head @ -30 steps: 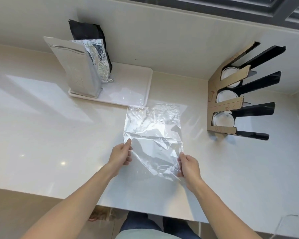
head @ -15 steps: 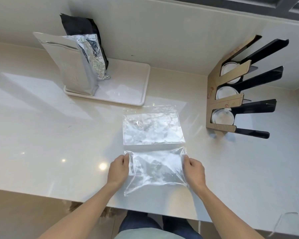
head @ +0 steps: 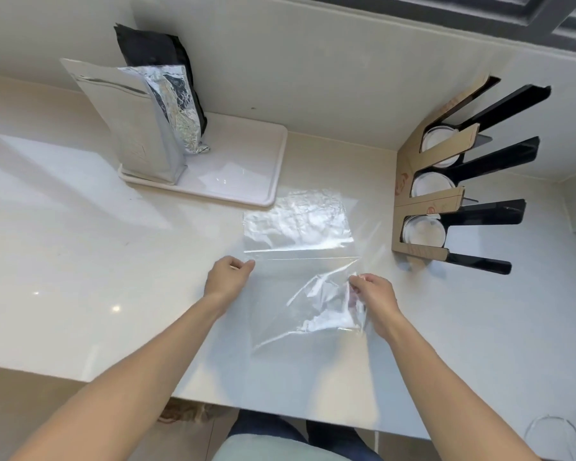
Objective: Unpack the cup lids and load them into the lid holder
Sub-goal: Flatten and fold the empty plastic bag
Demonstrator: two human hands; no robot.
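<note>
A clear empty plastic bag [head: 298, 261] lies flat on the pale counter, folded across its middle. My left hand [head: 228, 277] pinches the fold at the bag's left edge. My right hand [head: 373, 296] grips the bag's crumpled right side, lifted a little off the counter. The cardboard and black lid holder [head: 446, 201] stands at the right against the wall. White cup lids [head: 423, 231] sit in its three slots.
A white tray [head: 246, 168] at the back left carries a silver foil pouch [head: 137, 124] and a black bag [head: 160, 64]. The counter's front edge runs just below my forearms. A clear glass rim [head: 552, 434] shows at the bottom right.
Both hands have carried the bag's near edge away from me and folded it over the middle. My right hand now bunches the right side.
</note>
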